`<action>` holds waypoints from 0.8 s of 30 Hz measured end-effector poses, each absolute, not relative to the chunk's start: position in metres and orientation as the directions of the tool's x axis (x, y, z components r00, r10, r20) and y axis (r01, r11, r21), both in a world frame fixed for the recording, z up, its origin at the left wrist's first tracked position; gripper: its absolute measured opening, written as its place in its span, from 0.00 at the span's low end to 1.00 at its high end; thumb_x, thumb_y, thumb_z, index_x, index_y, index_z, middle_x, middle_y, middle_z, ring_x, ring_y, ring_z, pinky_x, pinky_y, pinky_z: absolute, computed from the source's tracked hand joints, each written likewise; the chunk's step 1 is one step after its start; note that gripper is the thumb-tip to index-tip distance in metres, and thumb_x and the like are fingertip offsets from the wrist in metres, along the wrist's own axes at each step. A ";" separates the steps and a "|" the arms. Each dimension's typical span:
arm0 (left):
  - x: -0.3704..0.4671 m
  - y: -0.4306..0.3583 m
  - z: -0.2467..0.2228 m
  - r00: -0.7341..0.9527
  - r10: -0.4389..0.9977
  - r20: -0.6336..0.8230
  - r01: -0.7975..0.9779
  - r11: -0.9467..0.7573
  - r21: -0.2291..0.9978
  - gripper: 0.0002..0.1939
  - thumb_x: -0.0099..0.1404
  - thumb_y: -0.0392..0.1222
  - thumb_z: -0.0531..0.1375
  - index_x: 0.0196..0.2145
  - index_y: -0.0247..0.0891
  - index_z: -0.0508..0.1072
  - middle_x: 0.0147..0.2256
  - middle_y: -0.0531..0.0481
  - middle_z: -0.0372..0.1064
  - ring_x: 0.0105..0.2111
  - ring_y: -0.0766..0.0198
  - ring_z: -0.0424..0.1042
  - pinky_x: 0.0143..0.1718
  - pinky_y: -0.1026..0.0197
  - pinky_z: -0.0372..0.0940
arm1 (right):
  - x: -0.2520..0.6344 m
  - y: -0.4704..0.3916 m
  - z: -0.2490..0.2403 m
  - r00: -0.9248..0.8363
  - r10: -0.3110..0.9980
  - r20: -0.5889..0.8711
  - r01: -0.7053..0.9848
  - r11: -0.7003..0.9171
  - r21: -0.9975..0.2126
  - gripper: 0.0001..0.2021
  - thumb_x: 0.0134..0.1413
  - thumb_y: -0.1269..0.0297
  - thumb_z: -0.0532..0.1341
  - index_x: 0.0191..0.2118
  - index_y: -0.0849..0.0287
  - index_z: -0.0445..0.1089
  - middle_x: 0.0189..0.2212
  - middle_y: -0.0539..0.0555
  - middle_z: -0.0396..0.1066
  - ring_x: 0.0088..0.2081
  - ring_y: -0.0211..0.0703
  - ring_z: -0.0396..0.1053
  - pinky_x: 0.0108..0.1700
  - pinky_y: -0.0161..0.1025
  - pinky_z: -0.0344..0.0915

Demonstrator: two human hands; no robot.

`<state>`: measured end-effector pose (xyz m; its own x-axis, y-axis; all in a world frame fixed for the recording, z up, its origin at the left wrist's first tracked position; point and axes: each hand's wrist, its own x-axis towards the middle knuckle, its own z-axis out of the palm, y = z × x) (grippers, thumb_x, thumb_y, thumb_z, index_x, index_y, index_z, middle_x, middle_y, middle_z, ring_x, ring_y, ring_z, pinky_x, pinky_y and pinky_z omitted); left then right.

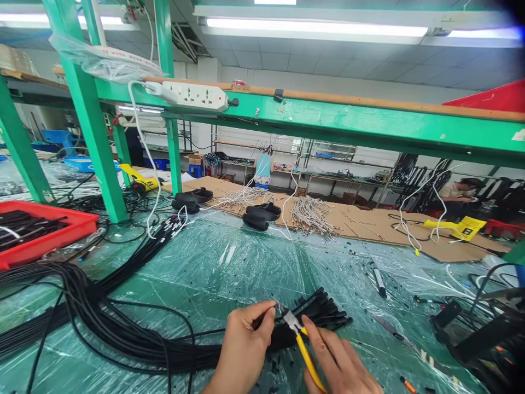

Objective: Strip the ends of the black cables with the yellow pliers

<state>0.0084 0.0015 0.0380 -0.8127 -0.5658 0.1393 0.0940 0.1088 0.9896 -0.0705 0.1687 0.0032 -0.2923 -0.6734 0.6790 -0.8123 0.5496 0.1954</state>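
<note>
My left hand (248, 342) is closed, thumb and forefinger pinching the end of a thin black cable. My right hand (344, 364) is wrapped around yellow-handled cutting pliers (304, 353). The pliers' jaws meet the cable end right by my left fingertips; whether the blades are closed on it is too small to tell. Beneath both hands runs a thick bundle of black cables (184, 355), coming from the left. Its cut ends (326, 309) fan out just behind the pliers. Small black scraps lie around the hands.
Plastic film covers the green table (238, 257). A red tray (77, 225) of black pieces stands left. Cardboard (356, 221) at the back bears pale wires (309, 216). A marker (379, 282) and a black fixture (471, 339) are right. A green beam (328, 117) crosses overhead. Two people sit beyond.
</note>
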 end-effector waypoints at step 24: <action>0.011 -0.001 0.038 -0.838 -0.519 0.168 0.147 0.082 0.986 0.18 0.60 0.55 0.60 0.35 0.34 0.70 0.16 0.58 0.60 0.20 0.68 0.60 0.25 0.67 0.55 | -0.073 0.168 0.015 -0.332 -0.691 0.642 -0.875 0.479 0.063 0.32 0.47 0.69 0.58 0.60 0.61 0.55 0.44 0.57 0.69 0.43 0.44 0.71 0.43 0.37 0.71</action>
